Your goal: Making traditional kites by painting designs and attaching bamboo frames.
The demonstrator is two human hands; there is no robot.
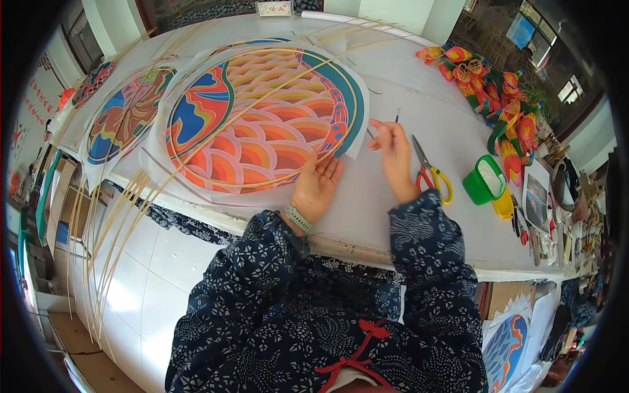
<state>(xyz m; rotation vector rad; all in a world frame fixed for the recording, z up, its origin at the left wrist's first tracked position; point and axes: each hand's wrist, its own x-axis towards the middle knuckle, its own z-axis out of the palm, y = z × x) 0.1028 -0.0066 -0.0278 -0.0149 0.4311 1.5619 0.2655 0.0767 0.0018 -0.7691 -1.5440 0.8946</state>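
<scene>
On the white surface [419,98], the left hand [316,187] pressed flat, fingers apart, on the painted fish paper [262,118]; the right hand [393,154] pinched a thin brush [396,119].

The painted fish panel [262,118] lies flat on the white table, a round paper sheet in orange, pink and red scales with blue and teal edging, thin bamboo strips curving across it. The left hand [318,187] rests palm-down on its lower right edge. The right hand [393,150] pinches a thin blue-tipped stick [397,119] just beside it.
</scene>
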